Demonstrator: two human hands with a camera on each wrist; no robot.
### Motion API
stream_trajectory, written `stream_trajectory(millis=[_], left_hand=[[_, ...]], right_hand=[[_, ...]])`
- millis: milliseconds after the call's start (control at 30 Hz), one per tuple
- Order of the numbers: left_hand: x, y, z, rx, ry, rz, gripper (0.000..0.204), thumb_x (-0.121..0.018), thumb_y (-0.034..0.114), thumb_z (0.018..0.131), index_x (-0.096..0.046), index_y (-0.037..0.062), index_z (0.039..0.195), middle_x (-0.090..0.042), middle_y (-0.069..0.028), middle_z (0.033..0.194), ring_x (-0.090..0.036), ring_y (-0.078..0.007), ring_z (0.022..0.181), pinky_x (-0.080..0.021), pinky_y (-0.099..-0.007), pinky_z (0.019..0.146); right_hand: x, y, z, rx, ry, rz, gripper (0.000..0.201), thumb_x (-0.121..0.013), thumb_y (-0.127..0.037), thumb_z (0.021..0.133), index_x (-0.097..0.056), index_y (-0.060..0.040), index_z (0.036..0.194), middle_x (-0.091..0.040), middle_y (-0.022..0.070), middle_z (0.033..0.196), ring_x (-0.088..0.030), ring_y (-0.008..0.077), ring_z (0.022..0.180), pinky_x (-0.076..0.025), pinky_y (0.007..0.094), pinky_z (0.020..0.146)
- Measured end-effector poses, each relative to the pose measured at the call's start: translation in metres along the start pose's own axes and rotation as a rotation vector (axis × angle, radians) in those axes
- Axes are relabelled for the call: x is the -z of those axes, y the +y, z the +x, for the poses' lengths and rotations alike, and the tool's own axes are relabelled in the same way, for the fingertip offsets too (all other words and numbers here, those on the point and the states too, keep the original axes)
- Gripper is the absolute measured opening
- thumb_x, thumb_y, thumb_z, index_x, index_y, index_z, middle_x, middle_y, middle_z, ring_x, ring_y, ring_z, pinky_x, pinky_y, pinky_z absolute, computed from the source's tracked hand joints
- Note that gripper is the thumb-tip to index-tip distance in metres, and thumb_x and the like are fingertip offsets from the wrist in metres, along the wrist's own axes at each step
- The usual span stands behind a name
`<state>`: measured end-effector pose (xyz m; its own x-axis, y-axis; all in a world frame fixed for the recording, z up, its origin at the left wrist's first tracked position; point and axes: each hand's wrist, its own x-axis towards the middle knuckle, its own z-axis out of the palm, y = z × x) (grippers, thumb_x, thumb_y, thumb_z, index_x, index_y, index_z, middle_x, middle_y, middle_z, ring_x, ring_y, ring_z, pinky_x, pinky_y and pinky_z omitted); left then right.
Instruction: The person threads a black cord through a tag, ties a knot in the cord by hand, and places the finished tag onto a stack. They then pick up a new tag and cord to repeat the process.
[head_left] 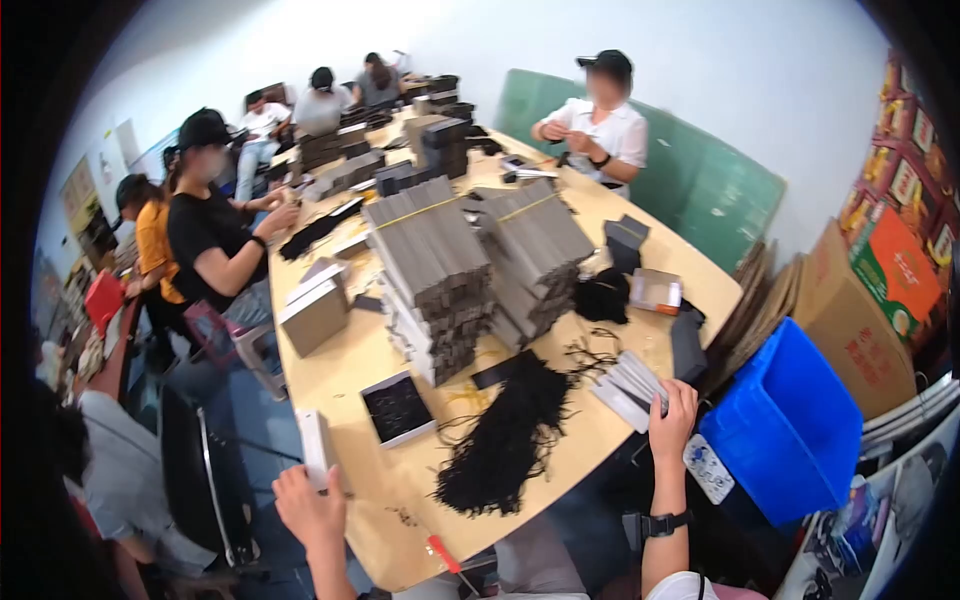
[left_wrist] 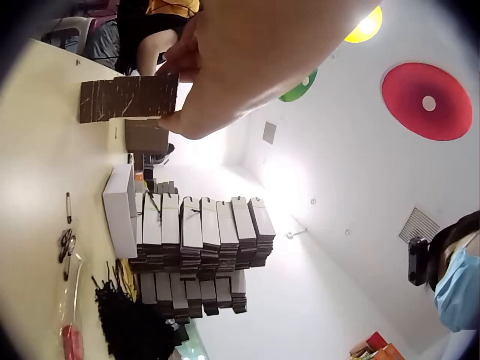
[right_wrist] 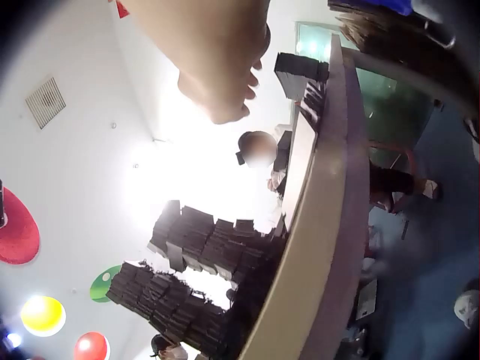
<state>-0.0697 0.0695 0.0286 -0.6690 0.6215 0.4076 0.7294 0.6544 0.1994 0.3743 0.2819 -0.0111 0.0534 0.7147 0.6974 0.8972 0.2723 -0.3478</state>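
My left hand (head_left: 312, 508) grips one end of a narrow stack of cards (head_left: 315, 450) at the table's left front edge. In the left wrist view, thumb and fingers lie on opposite sides of that stack (left_wrist: 127, 99), whose layered dark edges show. At the right edge, my right hand (head_left: 672, 420) is at the near end of a fanned row of grey cards (head_left: 632, 380) on a white box lid. Its fingers are loosely bent in the right wrist view, with nothing visible in them. Between the hands lies a heap of black cords (head_left: 510, 435).
Tall banded stacks of grey cards (head_left: 430, 260) rise mid-table. An open box of black pieces (head_left: 398, 408) sits near the left hand. A red-handled screwdriver (head_left: 442, 552) lies at the front edge. A blue bin (head_left: 785, 420) stands at right. Several people sit around the table.
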Motion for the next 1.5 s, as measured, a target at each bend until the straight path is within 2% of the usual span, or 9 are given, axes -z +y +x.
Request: stream_trajectory(millis=[167, 200, 333, 667, 1067, 1167, 1300, 1400, 1500], left_hand=[[-0.002, -0.002, 0.007, -0.002, -0.009, 0.045, 0.036, -0.07, 0.033, 0.076, -0.055, 0.0027, 0.087, -0.055, -0.0106, 0.088, -0.052, -0.0305, 0.091, -0.042, -0.0426, 0.074], [0.0, -0.002, 0.008, -0.017, 0.004, 0.052, 0.035, -0.07, 0.032, 0.076, -0.054, 0.0028, 0.086, -0.055, -0.0106, 0.088, -0.053, -0.0308, 0.09, -0.043, -0.0433, 0.073], [0.0, 0.001, 0.01, -0.029, -0.012, 0.094, 0.036, -0.071, 0.034, 0.075, -0.055, 0.0025, 0.084, -0.055, -0.01, 0.086, -0.052, -0.0297, 0.091, -0.041, -0.0418, 0.073], [-0.009, -0.001, 0.015, -0.039, -0.011, 0.166, 0.034, -0.067, 0.034, 0.076, -0.056, 0.0017, 0.08, -0.058, -0.0121, 0.084, -0.053, -0.0302, 0.09, -0.041, -0.0425, 0.073], [-0.001, -0.004, 0.017, -0.025, 0.067, 0.137, 0.031, -0.065, 0.031, 0.079, -0.056, 0.0022, 0.082, -0.06, -0.0137, 0.082, -0.057, -0.0323, 0.085, -0.043, -0.0447, 0.071], [0.018, -0.004, 0.015, 0.082, -0.003, 0.015, 0.033, -0.065, 0.031, 0.081, -0.055, 0.0, 0.09, -0.061, -0.0191, 0.083, -0.06, -0.0376, 0.081, -0.044, -0.0483, 0.07], [0.021, -0.012, 0.011, 0.082, -0.038, -0.432, 0.033, -0.062, 0.019, 0.087, -0.053, -0.006, 0.105, -0.062, -0.0252, 0.092, -0.061, -0.042, 0.086, -0.047, -0.0469, 0.073], [0.022, -0.016, 0.004, 0.102, -0.066, -0.638, 0.032, -0.061, 0.015, 0.089, -0.051, -0.0067, 0.11, -0.062, -0.0212, 0.091, -0.062, -0.0286, 0.079, -0.049, -0.0359, 0.068], [0.026, -0.019, -0.014, 0.093, -0.088, -0.745, 0.032, -0.061, 0.013, 0.089, -0.049, -0.0063, 0.112, -0.061, -0.0176, 0.092, -0.061, -0.0221, 0.081, -0.048, -0.0332, 0.068]], right_hand=[[0.011, 0.035, 0.044, -0.168, 0.162, -0.19, 0.031, -0.066, -0.018, 0.082, -0.058, -0.0026, 0.108, -0.056, 0.0136, 0.105, -0.052, 0.0323, 0.102, -0.042, 0.0415, 0.088], [0.006, 0.049, 0.051, -0.207, 0.117, -0.25, 0.041, -0.066, -0.031, 0.083, -0.058, -0.0008, 0.11, -0.055, 0.0141, 0.107, -0.052, 0.0325, 0.104, -0.043, 0.0423, 0.089], [-0.008, 0.06, 0.085, -0.358, -0.127, -0.464, 0.056, -0.065, -0.049, 0.081, -0.061, 0.0026, 0.103, -0.057, 0.0162, 0.107, -0.052, 0.0328, 0.107, -0.044, 0.0457, 0.088], [-0.02, 0.07, 0.1, -0.419, -0.25, -0.547, 0.045, -0.066, -0.042, 0.08, -0.067, 0.0012, 0.093, -0.062, 0.0146, 0.101, -0.056, 0.0316, 0.103, -0.044, 0.0457, 0.087], [-0.012, 0.068, 0.1, -0.317, -0.067, -0.543, 0.043, -0.064, -0.041, 0.079, -0.066, 0.0002, 0.088, -0.063, 0.0177, 0.091, -0.06, 0.033, 0.092, -0.046, 0.0464, 0.079], [-0.018, 0.082, 0.093, -0.201, 0.112, -0.191, 0.042, -0.067, -0.032, 0.082, -0.056, 0.0049, 0.099, -0.06, 0.0248, 0.092, -0.058, 0.042, 0.089, -0.046, 0.047, 0.079], [-0.006, 0.052, 0.083, -0.145, 0.157, 0.019, 0.036, -0.064, -0.022, 0.088, -0.053, 0.0041, 0.111, -0.06, 0.0231, 0.101, -0.059, 0.0395, 0.094, -0.046, 0.0419, 0.082], [0.006, 0.019, 0.065, -0.194, 0.133, 0.143, 0.036, -0.067, -0.021, 0.087, -0.053, 0.0047, 0.108, -0.061, 0.0211, 0.101, -0.06, 0.0357, 0.092, -0.046, 0.0401, 0.083], [0.012, -0.01, 0.033, -0.223, 0.086, 0.481, 0.036, -0.072, -0.008, 0.08, -0.054, 0.0051, 0.107, -0.061, 0.0121, 0.098, -0.058, 0.0201, 0.09, -0.045, 0.033, 0.085]])
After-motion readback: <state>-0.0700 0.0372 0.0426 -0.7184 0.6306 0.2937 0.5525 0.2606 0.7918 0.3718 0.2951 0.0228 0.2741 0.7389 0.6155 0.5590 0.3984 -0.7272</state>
